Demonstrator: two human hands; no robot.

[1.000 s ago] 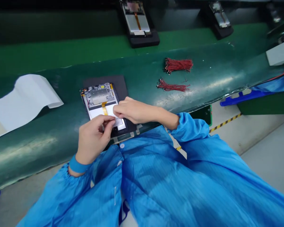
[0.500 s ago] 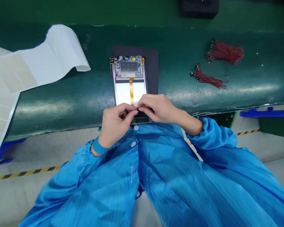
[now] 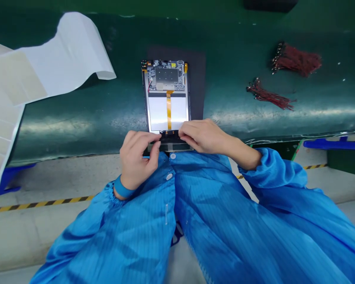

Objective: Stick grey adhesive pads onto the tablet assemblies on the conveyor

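Two hands, the left hand (image 3: 135,158) and the right hand (image 3: 204,137), meet at the near edge of an opened tablet assembly (image 3: 167,96). The left hand is closed, with its fingers over the left end of a black strip (image 3: 170,136) and its thumb at the strip's lower side, grasping it. The right hand is curled, with its fingertips (image 3: 184,133) pressed on the strip's right end, also gripping. The strip lies across the assembly's near edge, between the two hands.

Directly ahead of the hands, the assembly lies flat on a black mat (image 3: 198,81). It shows a white panel, an orange flex cable (image 3: 169,109) running up its centre, and a circuit board (image 3: 165,75) at the far end. The cable is not touching either hand.

Ahead and left of the left hand, a white sheet (image 3: 63,59) lies on the green bench cover (image 3: 225,39). Ahead and right of the right hand are two bundles of red wires, the upper bundle (image 3: 297,60) and the lower bundle (image 3: 269,94), well apart from the hands. A blue wrist strap (image 3: 122,190) circles the left wrist, and the sleeves of a blue smock (image 3: 225,205) trail behind both hands.
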